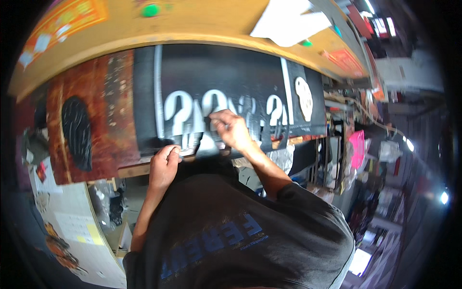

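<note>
A glossy black sheet [221, 62] lies on the bench, with several white hook-shaped cut-out figures [179, 111] in a row along its near half. Over one of these figures, slightly right of the middle, is my right hand [232, 130]. Its fingers are pinched together low against the sheet, and what they grip is hidden. My left hand [164, 164] sits at the bench's front edge, thumb and fingers closed beside a blurred dark piece [166, 143]. Whether that piece is in its fingers I cannot make out. Dark strips hang at the sheet's near edge.
At the left, a black ridged oval piece [77, 133] rests on a worn reddish-brown board [113, 96]. A cream flat shape [303, 98] lies right of the figures. A yellow shelf [202, 24] bearing white paper [288, 21] runs along the back. A pink basket [356, 149] is farther right.
</note>
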Tool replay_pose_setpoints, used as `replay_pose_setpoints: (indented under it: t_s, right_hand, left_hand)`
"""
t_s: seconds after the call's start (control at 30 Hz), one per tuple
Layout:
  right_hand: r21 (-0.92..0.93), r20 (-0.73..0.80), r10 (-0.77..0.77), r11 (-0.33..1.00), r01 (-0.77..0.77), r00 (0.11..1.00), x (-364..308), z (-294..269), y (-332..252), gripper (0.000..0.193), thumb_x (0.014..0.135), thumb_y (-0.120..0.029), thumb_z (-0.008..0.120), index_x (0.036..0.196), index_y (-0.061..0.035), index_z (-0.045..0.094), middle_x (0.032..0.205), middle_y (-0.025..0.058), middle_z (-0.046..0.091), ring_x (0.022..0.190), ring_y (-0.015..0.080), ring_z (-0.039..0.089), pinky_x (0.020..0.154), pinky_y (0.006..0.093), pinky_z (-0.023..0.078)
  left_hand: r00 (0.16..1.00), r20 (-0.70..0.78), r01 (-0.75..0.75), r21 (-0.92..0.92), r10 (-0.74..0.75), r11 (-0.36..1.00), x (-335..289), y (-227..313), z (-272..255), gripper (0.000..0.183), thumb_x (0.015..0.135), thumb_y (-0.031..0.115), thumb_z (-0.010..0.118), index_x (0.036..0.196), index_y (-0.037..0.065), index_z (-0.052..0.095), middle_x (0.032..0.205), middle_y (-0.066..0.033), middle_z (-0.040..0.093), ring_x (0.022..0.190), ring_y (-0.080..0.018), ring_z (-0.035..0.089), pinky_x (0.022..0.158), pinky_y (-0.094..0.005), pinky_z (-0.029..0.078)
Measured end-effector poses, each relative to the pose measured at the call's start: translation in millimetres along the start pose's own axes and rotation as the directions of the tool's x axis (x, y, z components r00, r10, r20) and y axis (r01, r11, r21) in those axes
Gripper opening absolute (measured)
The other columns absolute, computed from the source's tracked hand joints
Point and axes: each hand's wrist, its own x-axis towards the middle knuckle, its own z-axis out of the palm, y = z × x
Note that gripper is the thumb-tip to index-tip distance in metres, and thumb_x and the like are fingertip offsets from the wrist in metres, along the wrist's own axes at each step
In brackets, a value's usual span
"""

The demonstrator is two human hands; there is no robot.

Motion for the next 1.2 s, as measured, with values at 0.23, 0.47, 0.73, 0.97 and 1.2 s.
replay_pose_setpoints:
  t_s: [0.23,0.47,0.73,0.97,1.2]
  right_hand:
    - [0.153,-0.186,0.299,0.950,-0.273,0.936,-32,-98,113,0.026,0.102,-0.009,0.071,0.126,0.0000,0.074,0.109,0.0096,0.079,0.097,0.0152,0.074,0.091,0.0294,0.059]
    - [-0.142,-0.054,0.026,0.989,-0.033,0.998,11,-125,146,0.051,0.094,-0.018,0.076,0.143,-0.0059,0.067,0.115,0.0152,0.068,0.097,0.0298,0.072,0.089,0.0390,0.058]
    - [-0.038,0.169,0.099,0.995,-0.094,0.981,30,-127,151,0.022,0.086,-0.018,0.084,0.103,-0.0119,0.071,0.119,0.0136,0.067,0.106,0.0358,0.071,0.092,0.0447,0.057]
    - [0.147,0.110,-0.107,0.985,0.090,0.988,27,-129,167,0.024,0.082,-0.007,0.080,0.104,-0.0156,0.075,0.131,0.0135,0.067,0.126,0.0375,0.061,0.105,0.0440,0.053]
    - [-0.081,0.177,-0.004,0.997,0.018,0.984,53,-137,157,0.047,0.087,-0.008,0.066,0.133,-0.0020,0.071,0.131,0.0226,0.071,0.123,0.0413,0.065,0.104,0.0477,0.054]
  left_hand:
    - [0.991,0.134,0.006,0.147,-0.026,0.989,34,46,108,0.032,0.110,0.024,0.062,0.130,0.001,0.071,0.112,-0.0072,0.077,0.089,-0.0129,0.074,0.069,-0.0271,0.057]
    - [0.998,0.043,-0.036,0.051,0.034,0.998,93,94,215,0.041,0.112,0.021,0.053,0.147,-0.001,0.060,0.133,-0.0132,0.071,0.093,-0.0168,0.077,0.066,-0.0275,0.059]
    - [0.996,-0.043,-0.056,0.433,0.082,0.900,139,103,241,0.040,0.107,0.017,0.057,0.145,0.008,0.063,0.135,-0.0158,0.066,0.101,-0.0268,0.074,0.081,-0.0364,0.060]
    - [0.984,0.112,-0.175,0.741,0.138,0.648,163,115,242,0.013,0.095,0.015,0.071,0.106,0.010,0.075,0.123,-0.0169,0.062,0.107,-0.0367,0.070,0.096,-0.0440,0.056]
    - [0.954,-0.017,-0.245,0.534,0.300,0.809,167,89,221,0.021,0.100,0.009,0.067,0.118,0.005,0.075,0.113,-0.0159,0.068,0.101,-0.0302,0.070,0.091,-0.0366,0.056]
